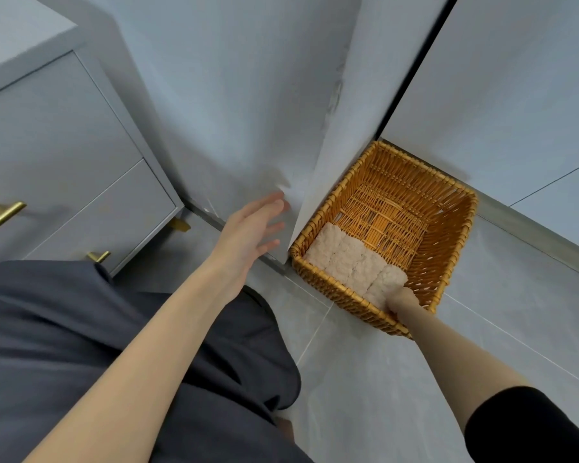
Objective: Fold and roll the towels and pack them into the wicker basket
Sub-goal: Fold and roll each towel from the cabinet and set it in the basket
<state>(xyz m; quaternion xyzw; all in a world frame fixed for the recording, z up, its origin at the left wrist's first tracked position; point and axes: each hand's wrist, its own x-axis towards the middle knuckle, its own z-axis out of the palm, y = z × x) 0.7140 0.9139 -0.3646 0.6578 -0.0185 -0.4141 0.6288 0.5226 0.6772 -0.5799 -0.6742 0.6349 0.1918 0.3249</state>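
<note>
A square wicker basket stands on the grey tiled floor against the wall corner. Several rolled pale pink towels lie side by side along its near wall; the far part of its woven bottom shows. My right hand reaches over the near rim and is down on the rightmost towel roll; its fingers are hidden, so the grip cannot be judged. My left hand hovers in the air to the left of the basket with fingers spread and holds nothing.
A grey cabinet with brass handles stands at the left. A white wall corner juts out right beside the basket's left side. Grey wall panels rise behind the basket. My dark-clothed lap fills the lower left.
</note>
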